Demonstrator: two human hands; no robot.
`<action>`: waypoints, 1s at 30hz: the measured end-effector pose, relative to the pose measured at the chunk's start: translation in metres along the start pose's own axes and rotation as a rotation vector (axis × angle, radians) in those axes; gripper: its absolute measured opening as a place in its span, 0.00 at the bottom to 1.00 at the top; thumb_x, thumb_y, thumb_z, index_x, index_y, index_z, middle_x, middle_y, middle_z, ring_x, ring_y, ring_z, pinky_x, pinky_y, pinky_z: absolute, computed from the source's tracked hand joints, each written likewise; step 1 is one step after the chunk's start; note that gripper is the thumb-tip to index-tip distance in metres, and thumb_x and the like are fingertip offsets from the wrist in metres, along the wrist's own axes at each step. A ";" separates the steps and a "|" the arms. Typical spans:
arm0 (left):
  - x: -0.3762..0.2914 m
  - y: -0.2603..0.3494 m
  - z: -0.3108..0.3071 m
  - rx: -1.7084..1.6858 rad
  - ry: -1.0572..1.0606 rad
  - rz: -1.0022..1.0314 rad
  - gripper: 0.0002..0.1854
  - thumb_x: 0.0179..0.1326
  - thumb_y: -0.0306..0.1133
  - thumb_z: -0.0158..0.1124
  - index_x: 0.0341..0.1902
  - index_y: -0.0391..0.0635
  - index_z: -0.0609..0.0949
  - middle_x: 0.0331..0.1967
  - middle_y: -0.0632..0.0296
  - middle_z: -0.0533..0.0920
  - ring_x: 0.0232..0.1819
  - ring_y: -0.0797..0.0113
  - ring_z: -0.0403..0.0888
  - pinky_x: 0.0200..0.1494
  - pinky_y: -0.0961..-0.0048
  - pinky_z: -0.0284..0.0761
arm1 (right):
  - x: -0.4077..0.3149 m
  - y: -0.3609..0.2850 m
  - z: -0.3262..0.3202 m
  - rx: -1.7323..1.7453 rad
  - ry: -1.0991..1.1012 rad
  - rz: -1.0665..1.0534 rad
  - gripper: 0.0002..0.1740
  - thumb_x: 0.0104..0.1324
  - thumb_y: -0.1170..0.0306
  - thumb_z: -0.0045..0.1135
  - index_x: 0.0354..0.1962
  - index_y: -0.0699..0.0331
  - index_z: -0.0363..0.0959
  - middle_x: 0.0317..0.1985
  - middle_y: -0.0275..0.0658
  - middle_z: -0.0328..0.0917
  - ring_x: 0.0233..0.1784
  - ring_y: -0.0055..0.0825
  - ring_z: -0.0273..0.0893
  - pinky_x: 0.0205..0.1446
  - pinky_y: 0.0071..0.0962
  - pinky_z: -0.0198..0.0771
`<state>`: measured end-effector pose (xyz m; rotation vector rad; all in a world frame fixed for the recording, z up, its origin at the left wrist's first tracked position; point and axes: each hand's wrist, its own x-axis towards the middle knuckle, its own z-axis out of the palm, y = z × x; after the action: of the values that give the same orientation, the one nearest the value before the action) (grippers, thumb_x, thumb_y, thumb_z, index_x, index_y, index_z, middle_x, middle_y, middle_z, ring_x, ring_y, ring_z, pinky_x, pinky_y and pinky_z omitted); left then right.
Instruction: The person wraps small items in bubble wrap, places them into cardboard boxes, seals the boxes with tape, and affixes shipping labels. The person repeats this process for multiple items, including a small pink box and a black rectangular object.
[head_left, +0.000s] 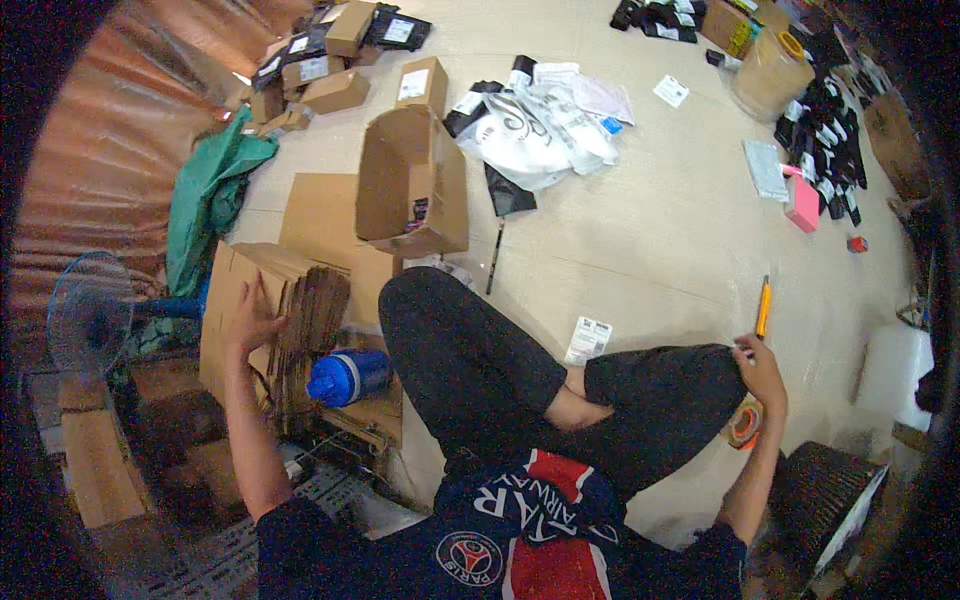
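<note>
My left hand (255, 322) is spread against a standing stack of flattened cardboard boxes (311, 322), fingers apart. A blue bottle (349, 377) lies beside the stack. My right hand (763, 379) rests at my bent right knee (675, 382); its fingertips are partly hidden, so I cannot make out whether they pinch anything. Just beyond it lies a yellow utility knife (763, 307). Near that forearm is a tape roll (745, 421). A printed label (589, 341) lies by my crossed legs.
An open cardboard box (412, 180) stands ahead, with a black pencil-like stick (495, 255) nearby. Clear plastic bags (532, 135) lie beyond. Small parcels (322, 71) pile at the far left. Black packages (829, 142) and a pink box (802, 204) lie right. A fan (90, 311) stands left.
</note>
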<state>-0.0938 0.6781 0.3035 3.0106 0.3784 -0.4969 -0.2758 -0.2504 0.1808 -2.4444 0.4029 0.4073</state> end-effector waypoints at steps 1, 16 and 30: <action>0.001 -0.006 -0.002 -0.011 0.026 0.045 0.67 0.48 0.39 0.86 0.87 0.46 0.52 0.86 0.37 0.53 0.88 0.44 0.47 0.84 0.54 0.57 | 0.009 -0.006 0.011 -0.053 0.008 -0.012 0.17 0.76 0.63 0.59 0.54 0.67 0.78 0.52 0.55 0.84 0.56 0.51 0.85 0.60 0.46 0.79; 0.042 -0.006 -0.019 0.172 0.520 0.430 0.36 0.64 0.26 0.72 0.76 0.38 0.71 0.78 0.49 0.71 0.80 0.51 0.66 0.79 0.59 0.64 | 0.085 0.136 0.035 -0.164 0.390 0.389 0.22 0.72 0.56 0.53 0.49 0.66 0.79 0.45 0.60 0.85 0.53 0.61 0.84 0.57 0.58 0.78; 0.146 0.397 0.256 0.411 -0.245 0.570 0.21 0.62 0.39 0.65 0.51 0.33 0.86 0.54 0.38 0.87 0.56 0.41 0.88 0.61 0.51 0.82 | 0.157 0.071 0.058 -0.403 0.051 0.465 0.30 0.69 0.59 0.59 0.64 0.67 0.69 0.56 0.57 0.85 0.62 0.55 0.83 0.64 0.52 0.79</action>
<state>0.0614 0.3008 0.0240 3.1471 -0.6555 -0.9543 -0.1719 -0.2975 0.0399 -2.7404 1.0049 0.6756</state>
